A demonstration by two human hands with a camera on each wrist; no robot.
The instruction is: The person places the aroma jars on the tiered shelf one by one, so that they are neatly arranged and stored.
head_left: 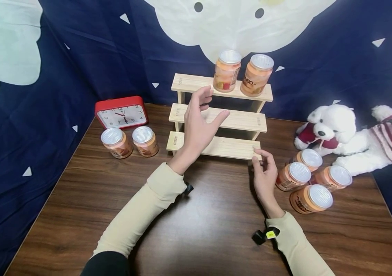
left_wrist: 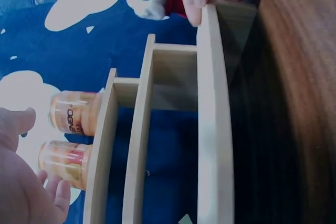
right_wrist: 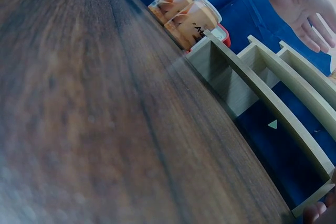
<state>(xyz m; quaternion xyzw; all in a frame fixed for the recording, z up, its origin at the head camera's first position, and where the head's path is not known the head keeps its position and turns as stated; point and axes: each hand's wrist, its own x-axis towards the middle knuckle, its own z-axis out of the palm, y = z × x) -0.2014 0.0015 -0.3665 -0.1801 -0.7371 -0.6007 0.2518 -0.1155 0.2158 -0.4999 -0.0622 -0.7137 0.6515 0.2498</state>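
A three-step wooden display stand (head_left: 216, 147) stands on the table. Two orange jars with clear ribbed lids, one jar (head_left: 226, 76) left of the other jar (head_left: 255, 79), sit upright on its top step. My left hand (head_left: 197, 124) is raised over the steps, palm turned inward, thumb and fingers spread with nothing held. In the left wrist view its fingertips overlap the lower jar (left_wrist: 63, 161). At the right end of the bottom step, my right hand (head_left: 266, 176) pinches the corner between thumb and fingers.
Two more jars (head_left: 145, 142) stand left of the stand, before a red clock (head_left: 121, 113). Several jars (head_left: 311, 199) cluster at the right, beside white plush bears (head_left: 332, 122). A dark blue patterned cloth (head_left: 89, 50) hangs behind the wooden table (head_left: 196, 237).
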